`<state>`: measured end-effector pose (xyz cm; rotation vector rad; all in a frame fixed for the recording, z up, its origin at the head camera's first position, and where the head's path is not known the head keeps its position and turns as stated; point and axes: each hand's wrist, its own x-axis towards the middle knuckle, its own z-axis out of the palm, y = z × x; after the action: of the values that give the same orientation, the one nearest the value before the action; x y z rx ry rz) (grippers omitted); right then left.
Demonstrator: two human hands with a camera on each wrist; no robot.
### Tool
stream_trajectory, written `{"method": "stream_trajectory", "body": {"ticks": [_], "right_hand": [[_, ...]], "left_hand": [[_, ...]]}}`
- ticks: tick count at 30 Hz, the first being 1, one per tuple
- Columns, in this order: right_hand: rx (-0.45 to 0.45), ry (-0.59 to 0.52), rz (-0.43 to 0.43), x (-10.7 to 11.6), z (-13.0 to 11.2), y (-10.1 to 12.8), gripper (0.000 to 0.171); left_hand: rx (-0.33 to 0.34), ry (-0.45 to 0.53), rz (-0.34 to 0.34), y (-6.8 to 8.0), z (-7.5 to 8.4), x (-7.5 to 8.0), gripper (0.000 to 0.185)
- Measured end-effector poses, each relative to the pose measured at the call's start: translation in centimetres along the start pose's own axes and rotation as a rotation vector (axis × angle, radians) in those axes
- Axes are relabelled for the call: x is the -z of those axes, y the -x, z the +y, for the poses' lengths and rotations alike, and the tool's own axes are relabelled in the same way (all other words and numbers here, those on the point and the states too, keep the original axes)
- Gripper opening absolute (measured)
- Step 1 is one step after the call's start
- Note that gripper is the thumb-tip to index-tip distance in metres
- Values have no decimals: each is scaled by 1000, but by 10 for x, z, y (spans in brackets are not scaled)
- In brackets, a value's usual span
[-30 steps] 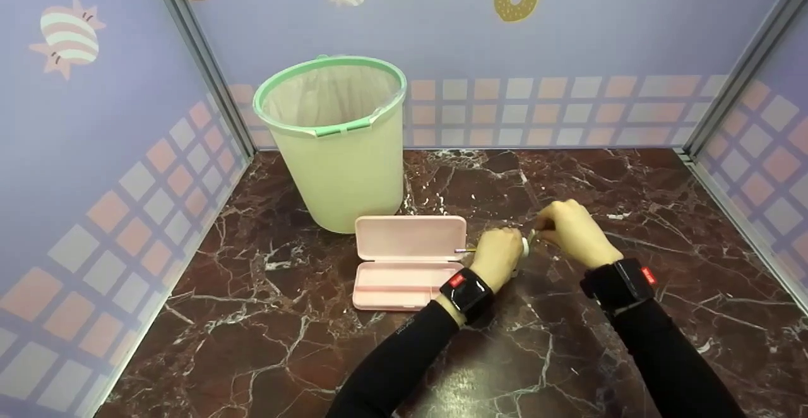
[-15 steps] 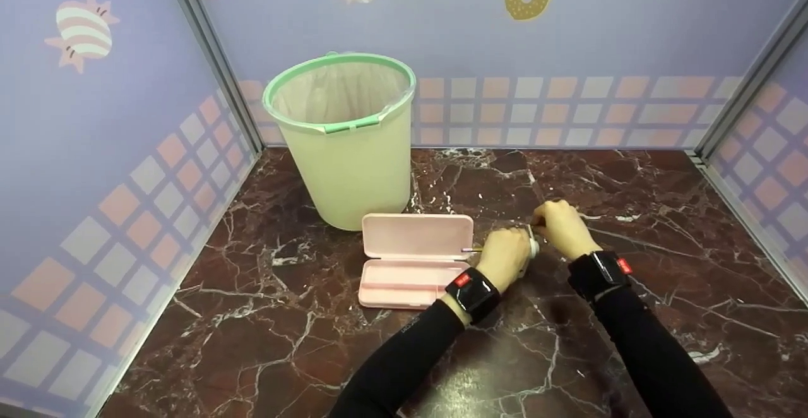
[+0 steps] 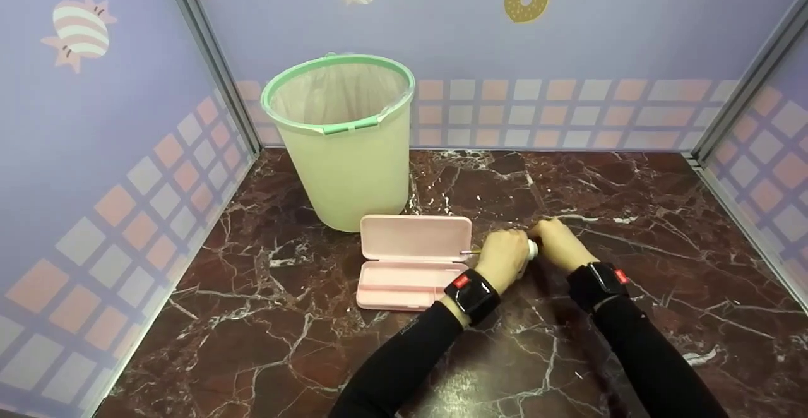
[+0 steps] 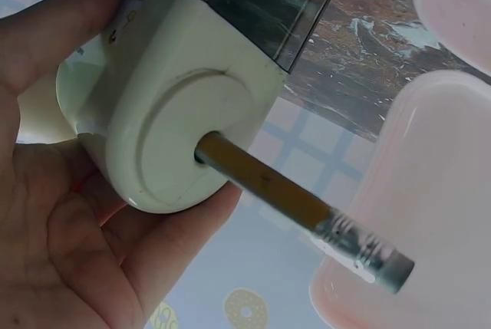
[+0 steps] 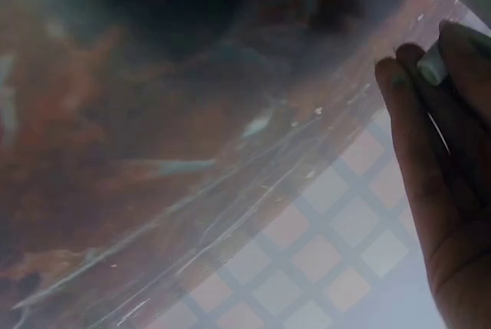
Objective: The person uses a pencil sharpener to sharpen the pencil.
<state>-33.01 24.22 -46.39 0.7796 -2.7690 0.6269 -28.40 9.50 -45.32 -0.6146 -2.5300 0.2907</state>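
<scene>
Cream plastic pencil sharpener [image 4: 180, 106] with dark clear shavings drawer gripped in left hand [image 3: 502, 259], fingers curled round body, just above dark red marble-pattern tabletop [image 3: 631, 184]. Yellow-brown wooden pencil [image 4: 265, 183] seated in front hole, metal-banded eraser end pointing toward open pale pink plastic pencil case [image 3: 410, 260]. Right hand [image 3: 558, 244] against sharpener's far side, fingers pinched on small white part. Pale green plastic waste bin [image 3: 344, 146] behind case.

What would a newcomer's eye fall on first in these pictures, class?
The two hands meeting at mid-table: the left hand grips a cream pencil sharpener with a pencil stuck in it. Beside them lies an open pink pencil case, with a green bin behind.
</scene>
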Motion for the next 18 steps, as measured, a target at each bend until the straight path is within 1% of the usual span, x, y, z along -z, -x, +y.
{"method": "stream_trajectory", "body": {"ticks": [2, 5, 7, 11, 15, 18], "right_hand": [[16, -12, -5, -2, 1, 4, 22], [15, -29, -30, -1, 0, 9, 18], [-3, -58, -65, 0, -1, 13, 16], [-40, -138, -155, 6, -3, 22, 17], [-23, -199, -225, 14, -7, 31, 11], [-3, -206, -238, 22, -12, 36, 12]], "left_hand": [[2, 4, -1, 0, 0, -1, 9], [3, 9, -15, 0, 1, -1, 13], [3, 12, -25, -1, 1, -2, 14], [-6, 4, -55, -1, 1, -1, 16], [-19, -13, -91, -1, 1, 2, 28], [-29, -20, -113, -2, 0, 4, 38]]}}
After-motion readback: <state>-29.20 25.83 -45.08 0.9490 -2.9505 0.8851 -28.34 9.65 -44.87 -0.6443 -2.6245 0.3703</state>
